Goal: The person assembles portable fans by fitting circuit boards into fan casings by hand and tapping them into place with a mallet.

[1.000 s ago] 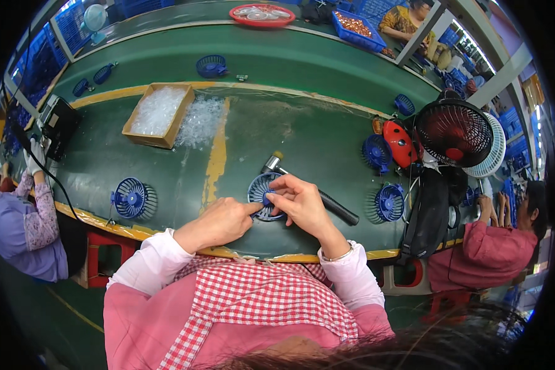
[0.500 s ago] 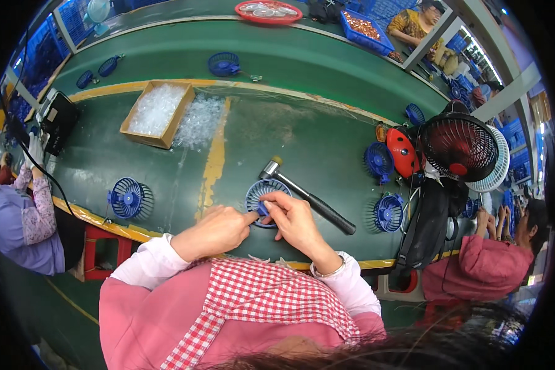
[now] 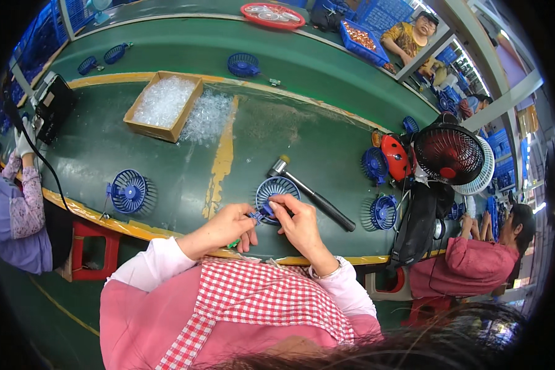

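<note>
A small blue fan housing (image 3: 276,185) with a slatted round cage lies on the green bench before me. My left hand (image 3: 227,227) pinches the short blue piece at its lower left edge. A bit of green, like a circuit board, shows beneath that hand. Thumb and forefinger of my right hand (image 3: 300,223) are closed at the lower right part of the cage; whether a small part sits between them is hidden. A hammer (image 3: 319,200) with a metal head and black handle lies just beyond and to the right of the housing.
Left stands another blue fan housing (image 3: 128,191). A cardboard box (image 3: 156,130) of clear plastic parts has loose pieces beside it. Blue housings, a ladybird-patterned thing (image 3: 398,158), a black fan (image 3: 448,154) and a black bag (image 3: 423,216) crowd the right. Co-workers sit at both sides.
My left hand has shifted slightly left and lower, its fingers now at the housing's edge piece, and green shows under it. The far blue housings have moved a little right along the green belt.
</note>
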The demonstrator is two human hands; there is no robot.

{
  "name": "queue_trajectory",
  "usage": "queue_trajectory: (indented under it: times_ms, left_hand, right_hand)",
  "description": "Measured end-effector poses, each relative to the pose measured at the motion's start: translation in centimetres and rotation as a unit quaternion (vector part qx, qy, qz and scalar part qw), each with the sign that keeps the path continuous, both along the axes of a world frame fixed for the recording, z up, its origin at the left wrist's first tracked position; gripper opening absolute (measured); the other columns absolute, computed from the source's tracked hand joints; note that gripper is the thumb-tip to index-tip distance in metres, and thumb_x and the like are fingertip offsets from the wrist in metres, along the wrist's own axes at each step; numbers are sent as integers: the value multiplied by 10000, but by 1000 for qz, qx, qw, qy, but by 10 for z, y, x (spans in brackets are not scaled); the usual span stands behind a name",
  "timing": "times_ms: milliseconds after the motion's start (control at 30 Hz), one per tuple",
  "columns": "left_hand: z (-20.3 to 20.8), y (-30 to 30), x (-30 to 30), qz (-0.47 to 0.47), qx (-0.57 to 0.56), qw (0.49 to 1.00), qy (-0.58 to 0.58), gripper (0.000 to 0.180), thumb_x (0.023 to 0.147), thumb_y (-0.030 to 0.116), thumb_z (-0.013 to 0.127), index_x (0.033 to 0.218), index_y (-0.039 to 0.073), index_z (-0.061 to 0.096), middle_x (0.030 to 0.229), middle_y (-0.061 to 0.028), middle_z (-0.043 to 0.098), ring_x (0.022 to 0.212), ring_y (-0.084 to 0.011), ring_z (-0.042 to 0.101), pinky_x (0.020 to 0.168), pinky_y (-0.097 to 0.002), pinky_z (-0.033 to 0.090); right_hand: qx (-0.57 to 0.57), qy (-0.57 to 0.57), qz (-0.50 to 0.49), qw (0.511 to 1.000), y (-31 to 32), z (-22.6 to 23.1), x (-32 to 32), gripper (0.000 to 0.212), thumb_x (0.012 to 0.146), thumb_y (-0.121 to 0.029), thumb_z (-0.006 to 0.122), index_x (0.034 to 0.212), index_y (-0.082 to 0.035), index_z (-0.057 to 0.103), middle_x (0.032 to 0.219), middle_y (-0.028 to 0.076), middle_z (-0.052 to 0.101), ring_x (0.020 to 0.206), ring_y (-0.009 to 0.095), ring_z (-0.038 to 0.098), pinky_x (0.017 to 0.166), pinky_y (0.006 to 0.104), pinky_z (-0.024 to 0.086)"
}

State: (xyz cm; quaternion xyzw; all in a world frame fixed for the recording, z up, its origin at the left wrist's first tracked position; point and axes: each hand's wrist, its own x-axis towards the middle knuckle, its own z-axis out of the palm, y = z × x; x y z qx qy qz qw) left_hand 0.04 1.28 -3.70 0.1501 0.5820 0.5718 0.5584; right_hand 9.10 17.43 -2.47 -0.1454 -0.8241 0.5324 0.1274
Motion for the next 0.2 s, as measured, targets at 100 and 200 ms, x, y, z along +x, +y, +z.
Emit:
queue_trajectory:
  times_ms: [100,200]
  left_hand:
    - [5,4,-5,-24,10,1000,-15,251,938,98,435,1124,-67,465,843,-197,655,618,-210,652,544,-288,536]
    - [0,9,-13,-58,23,998,-17,343,912,64,414,1245,-6,453,1023,-226,641,740,-284,687,657,-346,575]
  right_hand:
    - [-20,-47,34,998,8,-2,3,133,872,-114,630,950,-12,664,740,62,651,597,95,602,466,247,476]
    - [150,71,112,980,13,-19,3,144,880,-157,625,940,-40,684,838,89,683,708,245,654,642,303,544]
